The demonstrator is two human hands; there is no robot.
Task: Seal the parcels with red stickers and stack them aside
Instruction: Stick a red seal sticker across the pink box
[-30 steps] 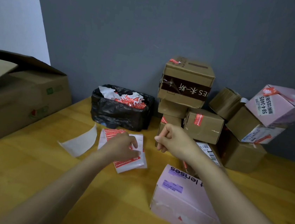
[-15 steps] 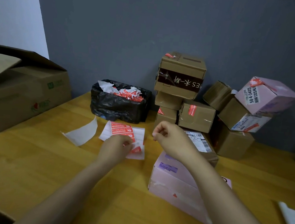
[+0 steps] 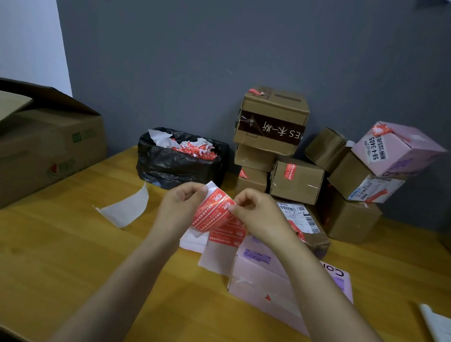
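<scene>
Sticker sheet (image 3: 212, 214) up off the tabletop (image 3: 41, 248), pinched between left hand (image 3: 183, 208) and right hand (image 3: 258, 216). Under the hands: more sheets (image 3: 217, 254) flat on the tabletop, touching a parcel (image 3: 260, 276) beneath the right forearm. Behind right hand: stacked parcels (image 3: 272, 120). Behind left hand: bag-lined bin (image 3: 174, 162). Left of left hand: loose backing paper (image 3: 127, 210); well beyond it, large carton (image 3: 33, 143)

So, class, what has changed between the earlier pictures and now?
The left hand has lifted the sticker sheet off the table; the right hand has moved in and pinches its edge. The pink parcel, stacked boxes and black bag stayed put.
</scene>
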